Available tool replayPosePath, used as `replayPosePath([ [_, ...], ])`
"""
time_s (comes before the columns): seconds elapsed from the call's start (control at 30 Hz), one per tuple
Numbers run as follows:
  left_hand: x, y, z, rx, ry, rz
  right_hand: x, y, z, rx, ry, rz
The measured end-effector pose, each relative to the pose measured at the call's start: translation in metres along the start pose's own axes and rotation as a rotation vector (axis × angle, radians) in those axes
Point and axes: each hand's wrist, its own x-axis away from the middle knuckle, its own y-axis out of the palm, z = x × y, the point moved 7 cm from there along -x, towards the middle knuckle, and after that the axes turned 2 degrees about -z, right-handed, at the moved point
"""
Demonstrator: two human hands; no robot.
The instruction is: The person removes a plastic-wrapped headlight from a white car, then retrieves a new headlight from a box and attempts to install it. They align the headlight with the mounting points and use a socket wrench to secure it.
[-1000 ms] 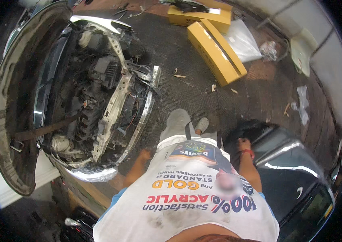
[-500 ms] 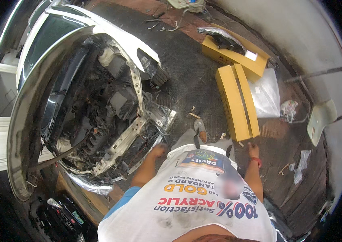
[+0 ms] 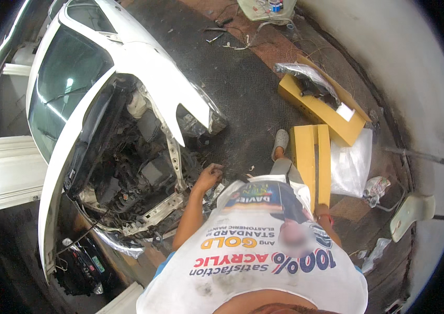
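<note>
My left hand (image 3: 210, 177) hangs beside the stripped front of a white car (image 3: 149, 55), its fingers loosely bent and apart, with nothing seen in them. Closest to it is the pale metal front frame (image 3: 162, 212) around the exposed engine bay (image 3: 122, 167). Low at my right side, my right hand (image 3: 321, 210) is near the near end of a long yellow cardboard box (image 3: 304, 149). Its fingers are small and partly hidden by my shirt, so their pose and any contact with the box are unclear.
The raised hood (image 3: 57, 178) stands at the left. Ahead right, a headlight (image 3: 308, 83) rests on a second yellow box (image 3: 332, 112), beside clear plastic wrap (image 3: 350, 165). A pale chair (image 3: 413, 215) stands by the right wall. Tools (image 3: 217, 32) lie on the floor farther off.
The view has moved along the car, showing more of its windshield and side. My left hand has swung forward, away from my body. One slippered foot has stepped ahead beside the box.
</note>
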Motion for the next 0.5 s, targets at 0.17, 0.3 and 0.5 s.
replayPosePath([
  [0.17, -0.084, 0.031, 0.056, -0.123, 0.084, -0.015, -0.129, -0.218, 0.014, -0.524, -0.049, 0.399],
  [0.3, -0.088, -0.007, 0.109, -0.027, 0.043, 0.164, -0.149, -0.446, -0.144, -0.611, -0.152, 0.657],
  [0.5, -0.163, -0.040, 0.184, 0.116, 0.038, 0.194, -0.143, -0.659, -0.282, -0.611, -0.300, 0.684],
])
